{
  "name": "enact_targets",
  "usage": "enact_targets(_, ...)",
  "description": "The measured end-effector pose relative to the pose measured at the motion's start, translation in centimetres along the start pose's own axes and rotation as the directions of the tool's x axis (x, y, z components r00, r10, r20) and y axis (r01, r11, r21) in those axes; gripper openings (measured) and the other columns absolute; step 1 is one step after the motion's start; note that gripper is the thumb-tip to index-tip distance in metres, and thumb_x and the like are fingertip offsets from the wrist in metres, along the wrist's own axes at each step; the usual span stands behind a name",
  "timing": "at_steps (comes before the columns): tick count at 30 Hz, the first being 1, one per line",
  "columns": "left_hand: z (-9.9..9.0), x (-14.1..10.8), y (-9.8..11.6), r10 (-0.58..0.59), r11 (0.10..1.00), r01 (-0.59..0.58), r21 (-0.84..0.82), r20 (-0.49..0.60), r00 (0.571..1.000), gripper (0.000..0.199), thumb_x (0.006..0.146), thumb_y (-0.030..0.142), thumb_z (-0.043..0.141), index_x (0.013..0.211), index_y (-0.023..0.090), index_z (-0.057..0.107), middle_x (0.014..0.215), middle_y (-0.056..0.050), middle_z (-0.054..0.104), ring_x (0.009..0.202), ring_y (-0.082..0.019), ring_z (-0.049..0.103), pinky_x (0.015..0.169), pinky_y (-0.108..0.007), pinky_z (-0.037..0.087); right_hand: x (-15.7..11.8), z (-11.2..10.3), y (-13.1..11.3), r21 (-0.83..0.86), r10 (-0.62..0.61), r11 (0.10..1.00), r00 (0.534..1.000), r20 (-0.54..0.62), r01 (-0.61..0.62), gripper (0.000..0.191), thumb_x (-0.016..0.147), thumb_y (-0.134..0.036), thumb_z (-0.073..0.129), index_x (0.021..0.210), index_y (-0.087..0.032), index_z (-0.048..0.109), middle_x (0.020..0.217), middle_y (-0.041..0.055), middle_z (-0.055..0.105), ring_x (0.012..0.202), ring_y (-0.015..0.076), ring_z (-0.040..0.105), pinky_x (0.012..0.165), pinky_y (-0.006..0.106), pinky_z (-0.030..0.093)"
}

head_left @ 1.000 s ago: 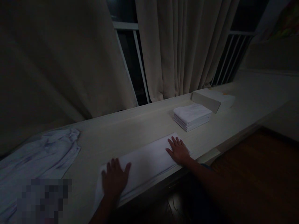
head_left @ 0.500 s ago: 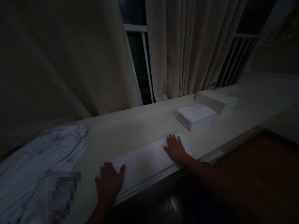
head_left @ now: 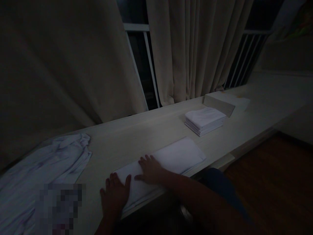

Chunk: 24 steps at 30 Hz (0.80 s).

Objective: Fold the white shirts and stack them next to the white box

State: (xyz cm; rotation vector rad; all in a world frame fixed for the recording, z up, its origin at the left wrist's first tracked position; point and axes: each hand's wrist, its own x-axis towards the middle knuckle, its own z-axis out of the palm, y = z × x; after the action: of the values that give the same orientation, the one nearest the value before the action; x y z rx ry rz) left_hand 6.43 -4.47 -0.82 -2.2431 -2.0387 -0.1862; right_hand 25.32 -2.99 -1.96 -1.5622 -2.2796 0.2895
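Note:
A long strip of folded white cloth lies flat along the front edge of the pale tabletop. My left hand rests at its left end, thumb apart from the fingers. My right hand lies flat on the cloth left of its middle, with the fingers spread. Neither hand grips anything. Behind the cloth's right end sits a neat stack of folded white cloths.
A crumpled white garment or cloth with darker markings covers the table's left end, partly pixelated. An open pale box stands behind the stack. Long beige curtains hang along the back. Wooden floor shows at right.
My right hand has slid left along the cloth, from its right end to near my left hand. My left hand has stayed at the left end.

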Motion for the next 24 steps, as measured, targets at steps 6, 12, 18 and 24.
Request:
enact_targets(6, 0.1, 0.2, 0.0, -0.037, 0.999, 0.037, -0.009, 0.002, 0.999, 0.077, 0.086, 0.054, 0.021, 0.144, 0.004, 0.028, 0.147, -0.024, 0.037, 0.138, -0.039, 0.027, 0.104, -0.059, 0.027, -5.2, -4.5, 10.1, -0.113, 0.329, 0.937, 0.944, -0.028, -0.33, 0.092, 0.089, -0.073, 0.012, 0.149, -0.004, 0.024, 0.154, 0.0187, 0.021, 0.144, 0.0302, 0.013, 0.115, 0.047, 0.011)
enact_targets(12, 0.9, 0.4, -0.3, 0.034, 0.999, -0.034, 0.019, 0.005, 0.999, 0.074, 0.086, 0.053, 0.023, 0.142, 0.006, 0.033, 0.146, -0.023, 0.038, 0.137, -0.041, 0.028, 0.101, -0.061, 0.03, -11.4, -7.7, 17.7, -0.237, 0.556, 0.769, 0.804, -0.211, -0.594, 0.091, 0.091, -0.069, 0.006, 0.148, -0.001, 0.026, 0.154, 0.0213, 0.021, 0.143, 0.0329, 0.015, 0.114, 0.049, 0.01)
enact_targets(18, 1.1, 0.7, -0.4, -0.019, 1.0, 0.019, 0.0, -0.013, 1.0, 0.076, 0.086, 0.052, 0.022, 0.143, 0.002, 0.03, 0.145, -0.024, 0.04, 0.137, -0.039, 0.03, 0.103, -0.059, 0.03, -12.8, -7.6, 18.1, -0.214, 0.575, 0.75, 0.777, -0.254, -0.625, 0.086, 0.092, -0.066, 0.002, 0.15, -0.005, 0.02, 0.156, 0.017, 0.018, 0.144, 0.0313, 0.011, 0.114, 0.052, 0.004)
enact_targets(24, 1.8, -0.8, -2.8, 0.197, 0.976, -0.185, 0.119, -0.108, 0.974, 0.075, 0.087, 0.051, 0.022, 0.145, 0.003, 0.026, 0.157, -0.019, 0.017, 0.146, -0.033, 0.006, 0.114, -0.055, 0.015, -12.7, -7.9, 17.7, -0.201, 0.586, 0.745, 0.768, -0.26, -0.636, 0.086, 0.091, -0.066, 0.002, 0.15, -0.006, 0.021, 0.155, 0.0162, 0.019, 0.144, 0.0308, 0.011, 0.114, 0.051, 0.003)
